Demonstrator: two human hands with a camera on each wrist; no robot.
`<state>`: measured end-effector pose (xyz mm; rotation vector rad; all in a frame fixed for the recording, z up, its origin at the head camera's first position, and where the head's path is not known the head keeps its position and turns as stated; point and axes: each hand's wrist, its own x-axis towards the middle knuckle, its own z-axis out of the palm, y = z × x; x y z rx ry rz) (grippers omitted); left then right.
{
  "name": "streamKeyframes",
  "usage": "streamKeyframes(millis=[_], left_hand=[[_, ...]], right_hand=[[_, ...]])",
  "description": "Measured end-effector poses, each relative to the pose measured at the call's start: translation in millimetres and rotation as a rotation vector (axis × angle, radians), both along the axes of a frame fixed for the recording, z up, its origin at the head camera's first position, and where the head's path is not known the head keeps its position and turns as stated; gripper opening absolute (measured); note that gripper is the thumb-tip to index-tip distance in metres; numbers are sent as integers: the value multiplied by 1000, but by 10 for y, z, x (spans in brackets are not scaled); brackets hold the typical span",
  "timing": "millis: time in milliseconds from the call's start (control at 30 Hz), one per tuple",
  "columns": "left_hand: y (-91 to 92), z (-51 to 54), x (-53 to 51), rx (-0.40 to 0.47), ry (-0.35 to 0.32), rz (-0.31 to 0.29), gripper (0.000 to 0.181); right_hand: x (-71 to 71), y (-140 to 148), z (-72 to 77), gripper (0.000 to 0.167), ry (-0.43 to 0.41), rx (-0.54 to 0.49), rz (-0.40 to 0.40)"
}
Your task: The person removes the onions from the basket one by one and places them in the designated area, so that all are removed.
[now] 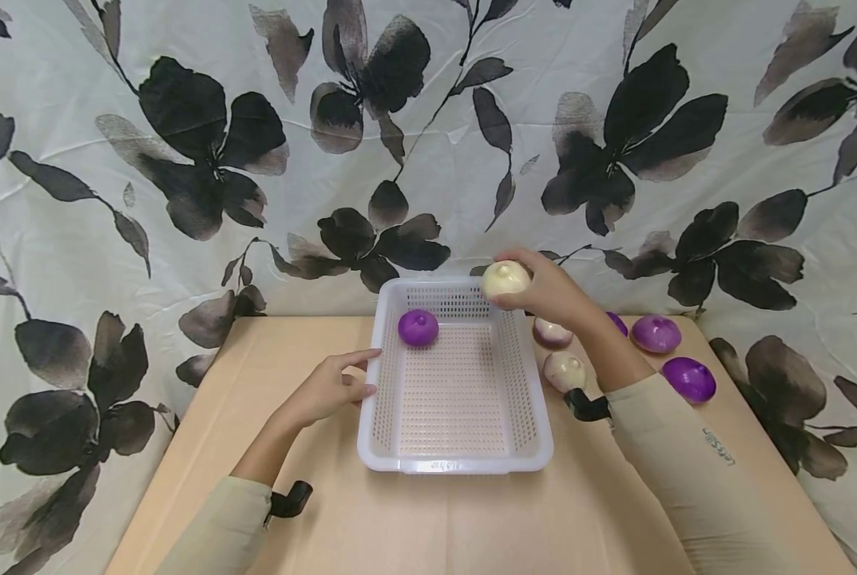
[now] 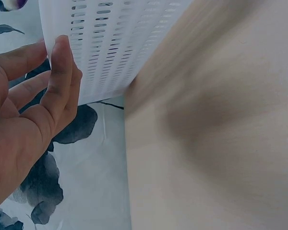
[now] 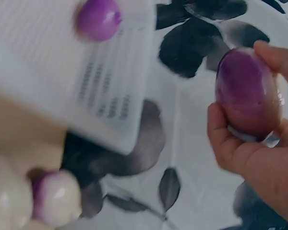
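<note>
A white plastic basket [image 1: 455, 471] with slotted sides stands on the table. My left hand [image 1: 335, 386] is at its left rim, index finger and thumb touching the outer edge, fingers mostly straight in the left wrist view. A purple onion [image 1: 418, 328] sits inside, toward the back left corner. My right hand [image 1: 543, 289] grips a pale onion [image 1: 505, 279] above the basket's back right corner. The right wrist view shows a purple side on this held onion [image 3: 249, 93], with fingers and thumb curled around it.
Right of the basket lie two pale onions, one with purple patches [image 1: 552, 334] and one nearer [image 1: 565, 371]. Farther right are purple onions [image 1: 656, 334], one partly hidden by my right forearm. A flower-patterned cloth [image 1: 471, 200] hangs behind the wooden table [image 1: 313, 511].
</note>
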<state>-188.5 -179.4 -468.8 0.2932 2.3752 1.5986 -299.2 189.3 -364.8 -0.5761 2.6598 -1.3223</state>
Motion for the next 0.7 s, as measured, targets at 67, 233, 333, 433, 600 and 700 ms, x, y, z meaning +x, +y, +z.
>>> streamKeyframes(millis=[67, 233, 333, 433, 600, 700], left_hand=[[-2, -1, 3, 1, 2, -2, 64], [0, 13, 7, 6, 1, -2, 64], [-1, 28, 6, 9, -2, 1, 64], [-7, 32, 5, 16, -5, -2, 64], [-8, 20, 0, 22, -4, -8, 64], [2, 7, -1, 22, -1, -14, 64]], right_hand=[[38, 112, -60, 71, -5, 1, 21], [137, 400, -229, 73, -52, -7, 54], [222, 565, -327, 74, -32, 15, 67], [325, 713, -426, 77, -5, 67, 58], [466, 908, -574, 77, 22, 119, 56], [531, 1000, -633, 76, 36, 107, 90]])
